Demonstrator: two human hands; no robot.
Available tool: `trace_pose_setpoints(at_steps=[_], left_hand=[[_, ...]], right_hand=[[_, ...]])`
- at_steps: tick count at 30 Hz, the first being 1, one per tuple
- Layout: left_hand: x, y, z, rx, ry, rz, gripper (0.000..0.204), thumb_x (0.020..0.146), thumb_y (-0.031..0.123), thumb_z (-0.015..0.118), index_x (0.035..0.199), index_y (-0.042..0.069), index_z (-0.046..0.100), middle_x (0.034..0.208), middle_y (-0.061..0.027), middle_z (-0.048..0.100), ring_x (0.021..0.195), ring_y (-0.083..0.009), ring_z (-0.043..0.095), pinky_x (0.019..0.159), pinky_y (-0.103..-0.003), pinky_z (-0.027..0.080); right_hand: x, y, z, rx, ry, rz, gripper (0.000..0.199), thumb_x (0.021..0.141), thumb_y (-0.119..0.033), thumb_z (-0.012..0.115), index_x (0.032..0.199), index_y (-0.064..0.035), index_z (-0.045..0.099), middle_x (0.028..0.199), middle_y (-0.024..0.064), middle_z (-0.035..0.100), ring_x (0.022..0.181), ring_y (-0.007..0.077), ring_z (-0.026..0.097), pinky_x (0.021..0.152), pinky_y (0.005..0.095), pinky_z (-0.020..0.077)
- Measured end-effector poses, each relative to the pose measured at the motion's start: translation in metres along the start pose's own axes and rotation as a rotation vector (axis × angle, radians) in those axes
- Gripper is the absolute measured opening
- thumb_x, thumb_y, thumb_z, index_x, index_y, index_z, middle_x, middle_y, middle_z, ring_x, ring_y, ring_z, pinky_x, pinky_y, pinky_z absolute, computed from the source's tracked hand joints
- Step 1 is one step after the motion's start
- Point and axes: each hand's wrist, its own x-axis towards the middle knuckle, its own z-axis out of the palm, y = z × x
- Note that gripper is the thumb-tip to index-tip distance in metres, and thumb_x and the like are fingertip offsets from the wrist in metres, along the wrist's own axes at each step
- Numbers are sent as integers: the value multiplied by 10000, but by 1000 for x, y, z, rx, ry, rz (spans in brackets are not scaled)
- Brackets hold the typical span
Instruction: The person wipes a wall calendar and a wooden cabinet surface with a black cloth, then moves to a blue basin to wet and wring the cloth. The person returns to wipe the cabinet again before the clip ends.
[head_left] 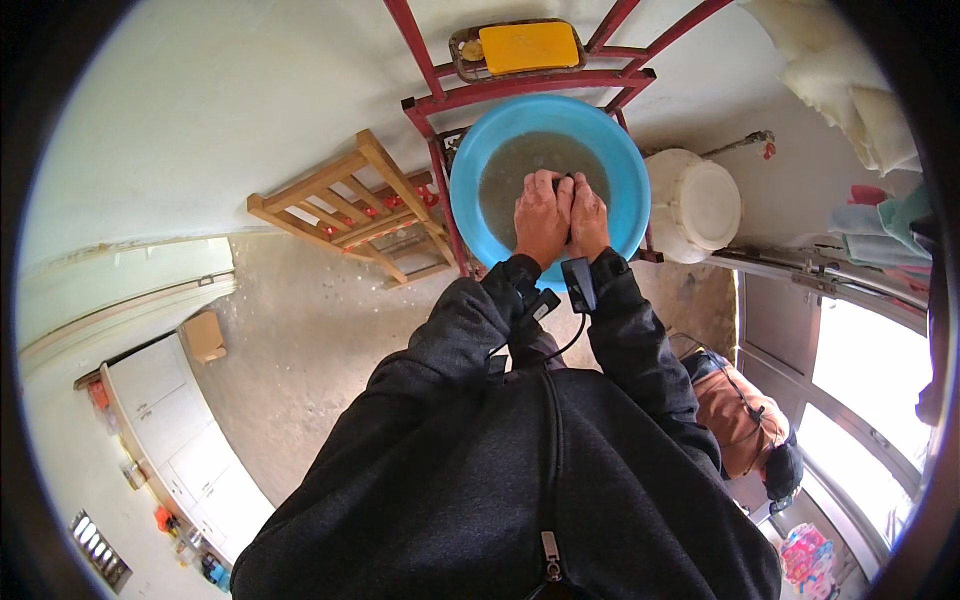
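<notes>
A round light-blue basin (470,190) with cloudy greyish water (545,150) stands in front of me. My left hand (541,218) and my right hand (588,215) are side by side over the water, their inner edges touching. Both hands have their fingers bent and closed. A small dark patch shows between the fingertips; the hands hide what it belongs to. Black cuffs and dark devices with a cable are at my wrists.
The basin sits in a dark red metal stand (520,92), with a yellow rectangular thing (530,48) in a tray behind it. A white lidded bucket (708,207) is at the right, a slatted wooden frame (375,145) at the left. A cardboard box (204,337) lies farther left.
</notes>
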Motion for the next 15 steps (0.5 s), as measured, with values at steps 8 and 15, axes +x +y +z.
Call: trace_pose_setpoints(at_steps=[8,15], left_hand=[[9,-31,-6,421,-182,111,250,1101,227,501,1266,90,630,1155,-166,677,1051,-385,722,848,-488,610],[11,-66,-8,411,-230,172,378,1046,168,571,1388,13,611,1224,-196,689,1109,-408,692,946,-484,571]], right_hand=[[-9,-3,10,-594,-19,-210,354,1034,-154,574,1367,-41,619,1129,222,753,1052,407,736,909,472,587],[1,-8,-5,-825,-171,-357,311,1090,-274,533,1326,-129,675,1178,156,739,1089,401,715,892,482,586]])
